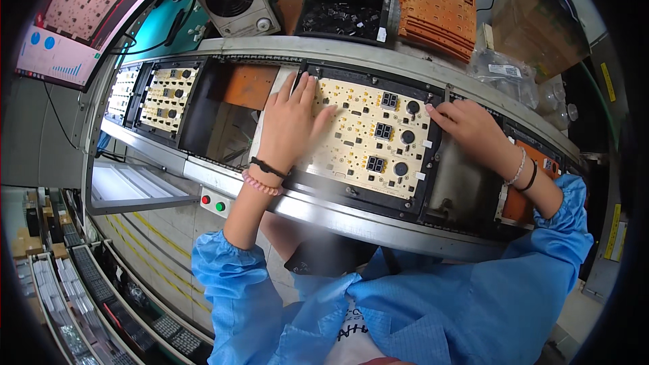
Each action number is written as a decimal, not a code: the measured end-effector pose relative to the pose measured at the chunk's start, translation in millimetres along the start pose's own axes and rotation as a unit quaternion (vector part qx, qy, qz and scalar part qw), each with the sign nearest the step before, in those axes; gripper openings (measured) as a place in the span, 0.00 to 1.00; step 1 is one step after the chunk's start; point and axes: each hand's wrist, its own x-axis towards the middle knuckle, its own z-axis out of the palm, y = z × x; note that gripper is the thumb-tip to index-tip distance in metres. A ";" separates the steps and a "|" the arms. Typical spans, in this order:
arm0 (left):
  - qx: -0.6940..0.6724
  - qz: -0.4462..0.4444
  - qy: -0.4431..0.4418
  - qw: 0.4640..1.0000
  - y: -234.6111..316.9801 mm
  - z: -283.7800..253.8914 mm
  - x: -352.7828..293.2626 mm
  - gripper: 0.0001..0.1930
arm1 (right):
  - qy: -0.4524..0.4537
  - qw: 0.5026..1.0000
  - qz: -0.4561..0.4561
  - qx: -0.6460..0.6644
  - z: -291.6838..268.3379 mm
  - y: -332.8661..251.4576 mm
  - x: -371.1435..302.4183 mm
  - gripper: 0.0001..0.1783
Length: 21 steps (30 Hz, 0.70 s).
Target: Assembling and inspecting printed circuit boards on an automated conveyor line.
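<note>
In front of me a cream circuit board lies in a black carrier frame. It bears double-digit displays, round black buzzers and many small parts. My left hand lies over the board's left edge, its fingers stretched toward the upper left corner and its thumb out over the board. My right hand is at the frame's upper right corner, its fingers bent and its tips on the frame's edge. Whatever lies beneath those fingertips is hidden.
More boards in carriers sit on the conveyor line at left. Behind it stand a fan unit, a black bin of small parts and stacked orange plates. A monitor hangs upper left; red and green buttons sit below the rail.
</note>
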 end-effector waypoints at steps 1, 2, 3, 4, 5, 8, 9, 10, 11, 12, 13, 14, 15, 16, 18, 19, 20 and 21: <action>-0.003 0.003 0.003 1.000 -1.1 -1.4 -2.2 0.33 | 0.016 1.000 -0.004 0.023 -3.9 1.1 0.1 0.31; -0.008 0.004 0.001 1.000 -2.2 -2.4 -10.5 0.33 | 0.011 1.000 0.000 0.022 -4.6 -2.5 -2.1 0.31; -0.014 0.006 -0.003 1.000 -2.5 -2.3 -20.6 0.35 | 0.042 0.999 0.010 0.027 -3.2 -10.9 -5.2 0.32; -0.024 -0.002 -0.031 0.999 -3.0 -6.4 -29.8 0.36 | 0.072 0.997 0.020 0.032 -1.6 -18.8 -8.7 0.32; -0.041 -0.007 -0.029 0.999 -4.6 -14.4 -40.9 0.35 | 0.067 0.997 0.021 0.035 -1.6 -27.2 -11.8 0.32; -0.012 0.007 -0.054 0.998 -1.8 -32.0 -49.6 0.32 | 0.045 0.998 0.007 0.032 4.1 -46.5 -23.3 0.32; -0.016 0.009 -0.055 0.998 -0.4 -30.7 -49.1 0.32 | 0.041 0.999 0.009 0.031 6.8 -52.1 -24.2 0.32; 0.012 0.025 -0.036 0.999 1.0 -29.0 -48.2 0.32 | 0.051 0.998 0.004 -0.030 8.5 -57.6 -24.7 0.31; 0.042 0.041 -0.016 0.998 0.8 -27.7 -47.2 0.32 | 0.063 0.994 -0.002 -0.091 7.7 -61.0 -23.1 0.31; 0.041 0.039 0.000 0.998 3.1 -26.1 -46.9 0.31 | 0.061 0.994 0.000 -0.093 3.9 -62.5 -21.3 0.31; 0.038 0.040 0.001 0.998 1.6 -25.7 -46.4 0.31 | 0.025 0.994 -0.009 -0.103 -1.4 -62.9 -19.1 0.30; 0.027 0.035 -0.009 0.999 0.5 -24.7 -46.7 0.32 | -0.010 0.994 -0.020 -0.111 -5.5 -61.4 -17.3 0.30; 0.016 0.029 -0.019 0.999 -0.5 -24.3 -47.6 0.32 | -0.012 0.993 -0.022 -0.113 -10.0 -56.6 -15.7 0.30; 0.014 0.026 -0.018 0.999 -0.5 -24.7 -51.3 0.32 | 0.007 0.997 -0.025 -0.076 -14.9 -49.6 -14.0 0.30; -0.030 0.006 -0.019 0.999 3.6 -24.5 -65.6 0.34 | 0.018 0.999 -0.029 -0.037 -23.3 -50.0 -15.2 0.29; -0.034 0.003 -0.021 0.999 4.8 -28.7 -72.0 0.34 | 0.028 0.999 -0.026 -0.026 -27.6 -58.4 -18.0 0.29; -0.024 0.009 -0.046 0.999 7.2 -37.9 -80.5 0.34 | 0.035 0.999 -0.021 -0.014 -30.9 -69.4 -23.9 0.28; -0.011 0.017 -0.070 0.997 8.9 -46.8 -85.8 0.34 | 0.031 0.999 -0.021 -0.011 -28.7 -78.0 -29.5 0.28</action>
